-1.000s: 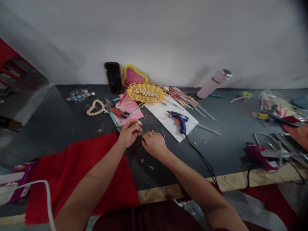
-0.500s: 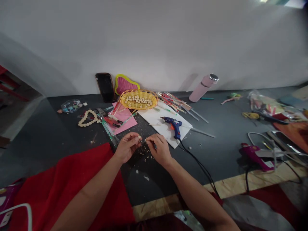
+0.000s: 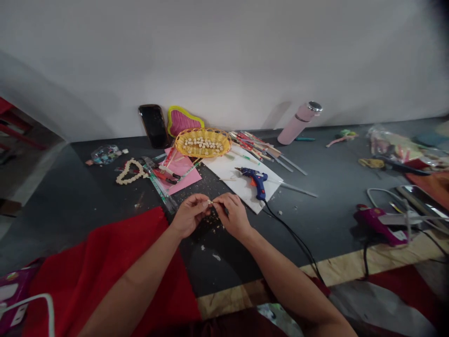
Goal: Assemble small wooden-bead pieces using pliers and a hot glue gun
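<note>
A dark phone (image 3: 153,125) leaned against the wall (image 3: 224,61). On the bench (image 3: 315,224) there stood a pink bottle (image 3: 297,126), and beside it lay a thin teal object (image 3: 305,139).

Probably a craft workshop: glue gun (image 3: 253,176), scrap-littered table (image 3: 333,224).

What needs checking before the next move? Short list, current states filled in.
1. Small pale piece pinched in left hand: ok.
2. Right hand gripping that piece too: cannot tell, detail too small.
3. Glue gun clear of both hands: ok, lying on white sheet.
4. Glue gun hot or cold: cannot tell.
5. Table below hands clean: not ok, crumbs scattered.
6. Yellow basket upright: ok, pale pieces inside.
</note>
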`<state>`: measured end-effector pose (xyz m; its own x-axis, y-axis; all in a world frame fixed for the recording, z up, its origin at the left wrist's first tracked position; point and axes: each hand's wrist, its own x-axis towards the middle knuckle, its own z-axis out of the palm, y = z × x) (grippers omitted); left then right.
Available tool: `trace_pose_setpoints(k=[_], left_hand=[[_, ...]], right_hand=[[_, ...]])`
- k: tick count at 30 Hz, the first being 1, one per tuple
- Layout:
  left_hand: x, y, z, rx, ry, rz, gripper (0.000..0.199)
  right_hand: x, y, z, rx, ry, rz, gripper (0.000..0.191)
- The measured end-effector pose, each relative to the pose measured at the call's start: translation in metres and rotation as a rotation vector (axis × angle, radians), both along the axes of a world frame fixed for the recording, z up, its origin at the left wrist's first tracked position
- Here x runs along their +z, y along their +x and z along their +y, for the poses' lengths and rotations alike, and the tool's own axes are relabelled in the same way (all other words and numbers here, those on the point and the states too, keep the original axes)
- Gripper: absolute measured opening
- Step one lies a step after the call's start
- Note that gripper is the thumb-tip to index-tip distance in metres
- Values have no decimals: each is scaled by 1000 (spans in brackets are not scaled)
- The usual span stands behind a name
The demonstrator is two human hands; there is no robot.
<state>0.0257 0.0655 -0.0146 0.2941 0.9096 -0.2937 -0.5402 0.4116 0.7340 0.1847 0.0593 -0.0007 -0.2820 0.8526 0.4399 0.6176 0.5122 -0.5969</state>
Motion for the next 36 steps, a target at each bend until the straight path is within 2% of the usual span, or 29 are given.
trace_pose_setpoints(k=[9,17,27,36], left_hand=[[-1,-1,0,-19,7,30,17],[2,0,1,8,6,33,18],[2,-1,1,-8,12,65,17],[1,-2,1,-8,6,85,19]], right_hand=[[-2,-1,-1,2,-7,3,13],[-1,1,0,11,2,105,11],[-5,2,-1,22,41,-7,9],[-6,3,-2,23,40,-23,10]])
